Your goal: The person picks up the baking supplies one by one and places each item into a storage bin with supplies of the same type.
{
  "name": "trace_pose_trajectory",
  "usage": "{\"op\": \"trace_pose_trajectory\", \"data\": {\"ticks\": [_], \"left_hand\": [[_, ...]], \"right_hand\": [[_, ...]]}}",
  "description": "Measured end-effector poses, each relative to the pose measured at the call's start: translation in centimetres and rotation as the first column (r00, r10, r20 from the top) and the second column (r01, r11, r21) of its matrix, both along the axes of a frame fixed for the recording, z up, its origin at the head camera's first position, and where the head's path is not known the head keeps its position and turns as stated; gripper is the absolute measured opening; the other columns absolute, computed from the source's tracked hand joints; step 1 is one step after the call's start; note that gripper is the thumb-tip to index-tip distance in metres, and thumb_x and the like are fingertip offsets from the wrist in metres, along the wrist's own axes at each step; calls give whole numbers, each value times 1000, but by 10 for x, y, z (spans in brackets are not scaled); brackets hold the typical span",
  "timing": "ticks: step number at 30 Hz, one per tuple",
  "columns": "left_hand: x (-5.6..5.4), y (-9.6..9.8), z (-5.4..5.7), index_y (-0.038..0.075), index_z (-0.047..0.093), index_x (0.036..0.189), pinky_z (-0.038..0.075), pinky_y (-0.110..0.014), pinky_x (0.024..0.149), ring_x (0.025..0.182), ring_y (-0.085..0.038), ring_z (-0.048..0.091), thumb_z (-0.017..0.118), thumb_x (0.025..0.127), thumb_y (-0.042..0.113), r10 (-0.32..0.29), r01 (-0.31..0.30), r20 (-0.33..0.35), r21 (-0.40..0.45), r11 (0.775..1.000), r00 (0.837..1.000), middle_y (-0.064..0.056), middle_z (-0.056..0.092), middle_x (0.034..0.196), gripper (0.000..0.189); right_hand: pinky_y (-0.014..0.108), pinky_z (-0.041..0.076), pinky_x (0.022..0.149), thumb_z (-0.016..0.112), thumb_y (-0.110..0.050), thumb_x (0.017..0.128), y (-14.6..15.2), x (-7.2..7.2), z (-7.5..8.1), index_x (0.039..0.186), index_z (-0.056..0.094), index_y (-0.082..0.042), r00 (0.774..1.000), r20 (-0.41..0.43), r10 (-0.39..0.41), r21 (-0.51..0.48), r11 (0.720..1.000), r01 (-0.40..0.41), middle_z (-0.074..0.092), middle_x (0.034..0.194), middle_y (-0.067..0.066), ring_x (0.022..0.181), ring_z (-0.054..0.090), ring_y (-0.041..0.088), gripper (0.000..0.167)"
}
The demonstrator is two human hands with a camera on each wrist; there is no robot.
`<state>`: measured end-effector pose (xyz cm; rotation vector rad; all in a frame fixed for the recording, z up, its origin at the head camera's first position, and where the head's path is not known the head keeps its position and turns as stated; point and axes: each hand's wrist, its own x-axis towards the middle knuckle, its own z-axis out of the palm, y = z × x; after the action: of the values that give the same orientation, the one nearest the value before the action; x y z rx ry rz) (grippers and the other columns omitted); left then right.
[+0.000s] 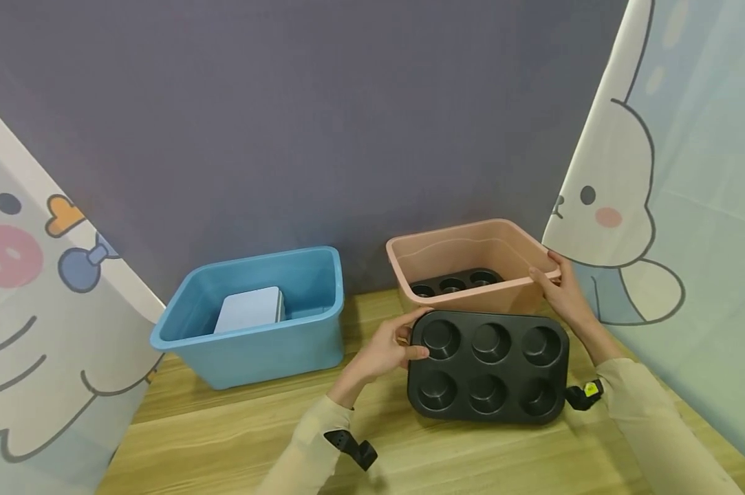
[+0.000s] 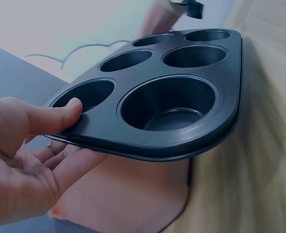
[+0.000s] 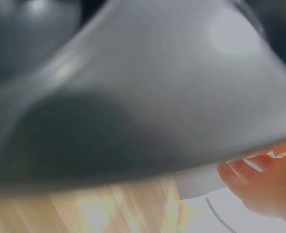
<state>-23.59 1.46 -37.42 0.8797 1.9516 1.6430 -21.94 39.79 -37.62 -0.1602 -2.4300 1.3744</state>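
A dark muffin tin [image 1: 488, 368] with two rows of cups is held up in front of a pink bin [image 1: 403, 271], its cups facing me. My left hand [image 1: 389, 349] pinches the tin's upper left corner; in the left wrist view the thumb of that hand [image 2: 24, 160] lies on top and the fingers underneath. My right hand [image 1: 560, 292] grips the pink bin's right front rim. Inside that bin lies another dark muffin tin [image 1: 452, 283], partly hidden by the front wall. The held muffin tin [image 3: 172, 97] fills most of the right wrist view, blurred.
To the left stands a blue bin [image 1: 273, 354] with white, flat, rounded-corner items [image 1: 248, 311] in it. Both bins stand on a wooden table [image 1: 236, 440] before a grey back wall [image 1: 322, 137]. Cartoon-printed side panels [image 1: 688, 227] flank the table.
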Motion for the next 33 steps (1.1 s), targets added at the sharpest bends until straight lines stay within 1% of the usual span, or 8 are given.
{"op": "trace_pose_trajectory", "data": {"ticks": [4, 9, 11, 13, 17, 21, 28, 33], "left_hand": [[-1, -11, 14, 32, 48, 147, 56, -33, 56, 72, -17, 68, 73, 87, 1, 26, -26, -19, 6, 1000, 999, -11, 69, 93, 73], [-2, -22, 33, 34, 48, 147, 57, -33, 57, 74, -18, 69, 73, 86, -1, 63, -61, -48, 45, 997, 997, -16, 69, 95, 74], [-2, -25, 40, 36, 47, 147, 59, -37, 60, 77, -20, 70, 73, 87, 0, 83, -80, -50, 68, 995, 995, -18, 69, 98, 75], [-3, -27, 46, 39, 47, 146, 60, -41, 63, 80, -22, 71, 74, 87, 1, 105, -101, -51, 91, 991, 993, -20, 68, 100, 76], [-4, -28, 57, 41, 46, 146, 60, -45, 65, 85, -24, 72, 73, 87, 1, 144, -135, -52, 147, 980, 988, -22, 68, 105, 76], [-7, -25, 67, 39, 47, 146, 60, -45, 65, 82, -23, 73, 72, 88, 0, 189, -174, -57, 200, 964, 980, -21, 70, 105, 75], [-16, -19, 84, 38, 50, 144, 60, -48, 67, 79, -22, 72, 70, 88, -3, 234, -209, -56, 287, 935, 971, -20, 68, 99, 72], [-24, -14, 96, 41, 51, 142, 60, -47, 70, 81, -23, 72, 70, 89, -2, 241, -219, -32, 313, 924, 970, -18, 67, 101, 70]], "right_hand": [[13, 43, 72, 45, -44, 103, 0, -2, 0, 160, 0, -8, 1000, 14, -2, 2, 1000, 2, 15, 156, 36, 119, 44, 34, 80], [12, 39, 75, 43, -42, 104, 2, 0, -1, 159, 0, -6, 1000, 24, 0, 5, 1000, 0, 24, 151, 37, 122, 43, 39, 79], [10, 37, 76, 43, -38, 104, 2, 1, -2, 159, 2, -5, 1000, 8, -8, 24, 1000, 8, 31, 145, 35, 118, 49, 28, 76], [12, 41, 72, 43, -32, 104, 3, 1, -3, 158, 5, -2, 1000, -19, -7, 41, 999, 7, 42, 132, 33, 103, 54, 12, 72], [13, 43, 67, 42, -21, 103, 4, -2, -5, 155, 11, 4, 995, -96, 13, 52, 999, -8, 41, 131, 32, 86, 44, -12, 66], [10, 40, 73, 43, -24, 103, 6, -3, -6, 156, 11, 3, 992, -121, 22, 39, 999, -18, 28, 147, 32, 93, 40, -13, 68], [10, 39, 74, 45, -28, 103, 6, -6, -8, 157, 11, 0, 992, -122, 24, 52, 998, -18, 22, 153, 32, 99, 39, -8, 70], [10, 39, 75, 45, -26, 102, 7, -7, -10, 158, 13, -2, 992, -121, 17, 63, 998, -10, 25, 152, 30, 107, 44, 8, 68]]}}
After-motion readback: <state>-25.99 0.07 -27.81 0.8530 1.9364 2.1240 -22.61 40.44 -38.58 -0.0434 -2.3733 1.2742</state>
